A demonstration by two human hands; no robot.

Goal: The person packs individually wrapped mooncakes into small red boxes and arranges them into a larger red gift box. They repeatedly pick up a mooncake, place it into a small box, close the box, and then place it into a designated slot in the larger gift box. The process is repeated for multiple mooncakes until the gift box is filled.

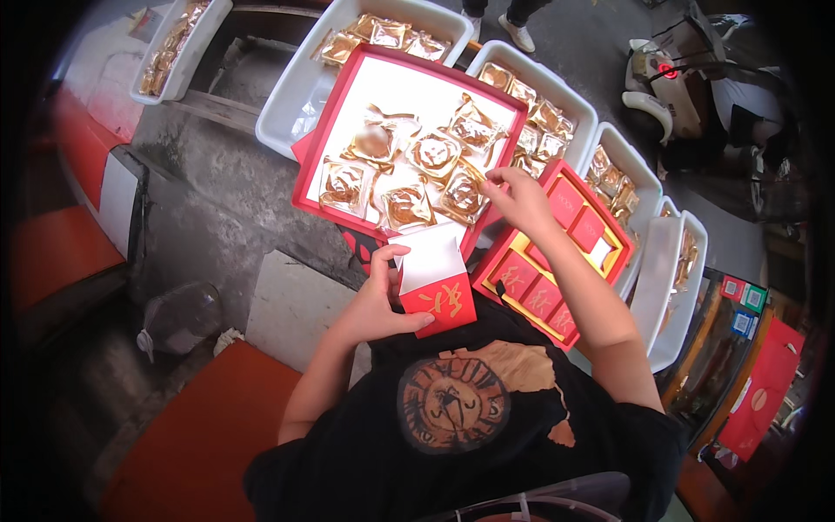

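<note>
My left hand (379, 300) is closed around a small red gift box (442, 304) with gold lettering; its white flap stands raised toward the tray. Beyond it lies a wide red-rimmed lid or tray (340, 104) with a white inside, holding several mooncakes in clear and gold wrappers (433, 154). My right hand (520, 198) reaches over the tray's right edge, thumb and fingers pinched at the corner of one wrapped mooncake (463, 193). Under my right forearm is a larger red gift box (494, 258) with a yellow insert and several small red boxes (541, 297) in it.
White plastic bins (280, 109) of wrapped mooncakes line the far side and the right. A clear plastic jug (180, 320) lies at left, near an orange-red surface (204, 431). A scooter (665, 83) and another person's feet (519, 35) are in the background.
</note>
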